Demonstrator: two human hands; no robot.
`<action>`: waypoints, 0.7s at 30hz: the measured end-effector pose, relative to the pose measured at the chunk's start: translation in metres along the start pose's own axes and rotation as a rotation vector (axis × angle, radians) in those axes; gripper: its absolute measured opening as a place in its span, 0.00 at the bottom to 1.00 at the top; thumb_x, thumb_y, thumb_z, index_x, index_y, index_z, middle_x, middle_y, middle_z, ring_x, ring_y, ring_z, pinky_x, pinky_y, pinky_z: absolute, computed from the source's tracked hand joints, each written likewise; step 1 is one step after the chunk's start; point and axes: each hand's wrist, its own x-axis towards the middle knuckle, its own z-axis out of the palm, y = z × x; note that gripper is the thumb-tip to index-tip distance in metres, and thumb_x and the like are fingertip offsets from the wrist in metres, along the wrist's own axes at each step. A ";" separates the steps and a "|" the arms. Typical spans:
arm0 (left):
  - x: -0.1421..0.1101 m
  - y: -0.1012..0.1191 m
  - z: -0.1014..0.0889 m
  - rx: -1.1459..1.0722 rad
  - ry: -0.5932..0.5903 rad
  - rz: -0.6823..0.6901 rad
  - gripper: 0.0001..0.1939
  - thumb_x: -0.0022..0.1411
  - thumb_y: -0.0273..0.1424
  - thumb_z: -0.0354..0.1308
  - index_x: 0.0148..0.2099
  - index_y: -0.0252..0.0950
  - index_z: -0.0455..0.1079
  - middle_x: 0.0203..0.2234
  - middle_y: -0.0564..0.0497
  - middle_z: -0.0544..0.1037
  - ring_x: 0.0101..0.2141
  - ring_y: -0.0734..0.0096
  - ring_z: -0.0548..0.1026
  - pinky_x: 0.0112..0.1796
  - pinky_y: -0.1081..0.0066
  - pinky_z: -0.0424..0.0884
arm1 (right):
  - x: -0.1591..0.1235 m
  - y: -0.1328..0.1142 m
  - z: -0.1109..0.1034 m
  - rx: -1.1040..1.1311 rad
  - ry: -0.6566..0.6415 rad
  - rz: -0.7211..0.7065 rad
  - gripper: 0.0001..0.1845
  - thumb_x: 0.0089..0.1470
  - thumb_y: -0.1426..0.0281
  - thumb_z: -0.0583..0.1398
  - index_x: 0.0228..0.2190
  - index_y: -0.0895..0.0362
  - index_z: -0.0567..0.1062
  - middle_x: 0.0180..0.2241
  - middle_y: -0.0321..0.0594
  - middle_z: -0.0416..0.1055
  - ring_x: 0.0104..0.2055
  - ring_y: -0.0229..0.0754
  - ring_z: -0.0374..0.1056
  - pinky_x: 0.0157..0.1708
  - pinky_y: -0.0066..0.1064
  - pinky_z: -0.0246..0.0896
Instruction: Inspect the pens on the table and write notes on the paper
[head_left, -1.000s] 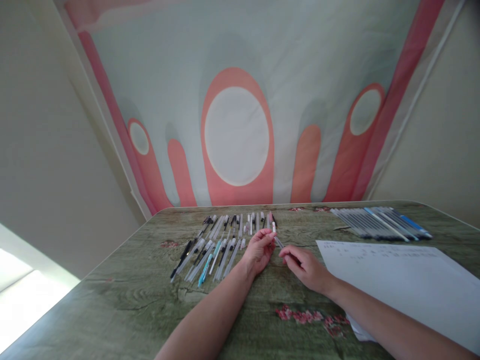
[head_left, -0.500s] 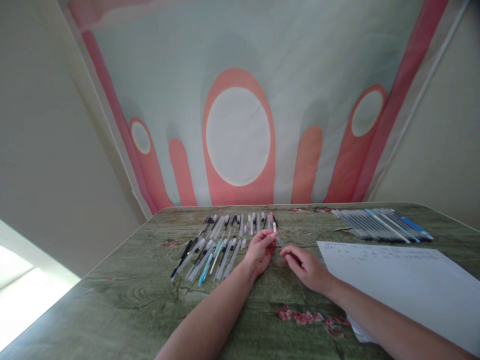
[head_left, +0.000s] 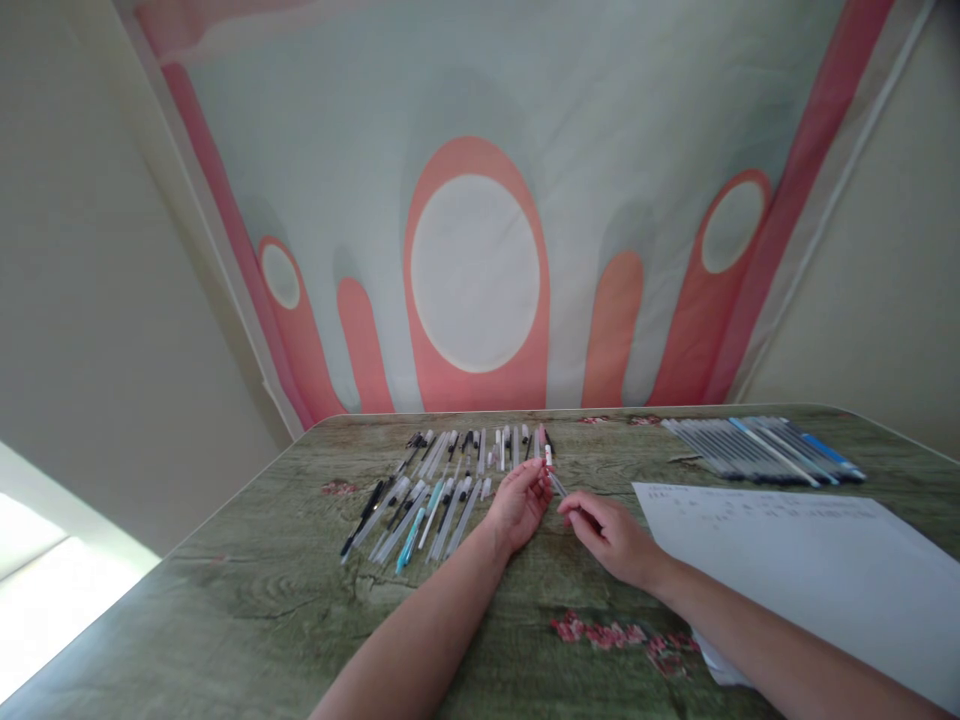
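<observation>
In the head view my left hand [head_left: 519,508] is closed, thumb and fingers bunched at the upper end of a slim pen [head_left: 556,485]. This end of the pen is white with a little red. My right hand [head_left: 611,535] pinches the pen's lower end, its fingers curled. The pen slants between the two hands, just above the table, and part of it is hidden by the fingers. Left of my left hand lie several pens in two rows: a back row [head_left: 515,445] and a front row [head_left: 457,515] with clear, black and turquoise ones.
A large white sheet of paper [head_left: 795,560] with faint writing lies under my right forearm. Behind it, a row of grey and blue pens [head_left: 757,450] lies side by side. The table [head_left: 247,600] has a wood-grain cover with pink flowers; a patterned cloth [head_left: 322,160] hangs behind.
My left fingers have shifted slightly along the pen and curled differently. My right hand has barely moved; the pens and paper lie as before.
</observation>
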 end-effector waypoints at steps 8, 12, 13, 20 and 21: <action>0.000 -0.002 -0.002 0.027 -0.041 -0.026 0.07 0.50 0.27 0.59 0.33 0.31 0.67 0.24 0.51 0.74 0.24 0.81 0.71 0.28 0.80 0.68 | -0.001 0.001 0.001 -0.013 -0.002 -0.008 0.09 0.52 0.73 0.49 0.33 0.54 0.67 0.28 0.36 0.68 0.30 0.37 0.64 0.33 0.29 0.57; 0.001 -0.001 -0.003 0.020 -0.044 -0.040 0.07 0.50 0.26 0.59 0.33 0.30 0.67 0.24 0.51 0.73 0.23 0.81 0.71 0.28 0.80 0.68 | -0.001 0.000 0.001 -0.019 0.001 -0.024 0.08 0.52 0.73 0.49 0.33 0.54 0.67 0.28 0.36 0.68 0.30 0.37 0.64 0.33 0.29 0.57; 0.001 0.000 -0.003 0.016 -0.048 -0.048 0.06 0.50 0.26 0.59 0.33 0.30 0.67 0.24 0.51 0.74 0.23 0.81 0.71 0.28 0.80 0.68 | 0.000 0.000 0.001 -0.020 0.000 -0.027 0.08 0.52 0.73 0.49 0.33 0.54 0.67 0.29 0.36 0.68 0.31 0.37 0.64 0.33 0.29 0.57; 0.000 0.002 -0.002 0.003 -0.043 -0.110 0.06 0.51 0.25 0.58 0.33 0.30 0.67 0.24 0.50 0.74 0.24 0.81 0.71 0.29 0.80 0.69 | -0.001 0.000 0.000 -0.031 -0.016 -0.044 0.08 0.52 0.73 0.49 0.33 0.54 0.67 0.29 0.37 0.68 0.31 0.38 0.64 0.34 0.30 0.57; 0.000 0.002 -0.001 0.006 -0.043 -0.108 0.05 0.51 0.25 0.58 0.33 0.30 0.67 0.24 0.50 0.74 0.24 0.81 0.71 0.29 0.80 0.69 | -0.001 0.000 0.000 -0.031 -0.019 -0.045 0.08 0.53 0.73 0.49 0.33 0.54 0.67 0.29 0.37 0.68 0.31 0.37 0.64 0.34 0.30 0.57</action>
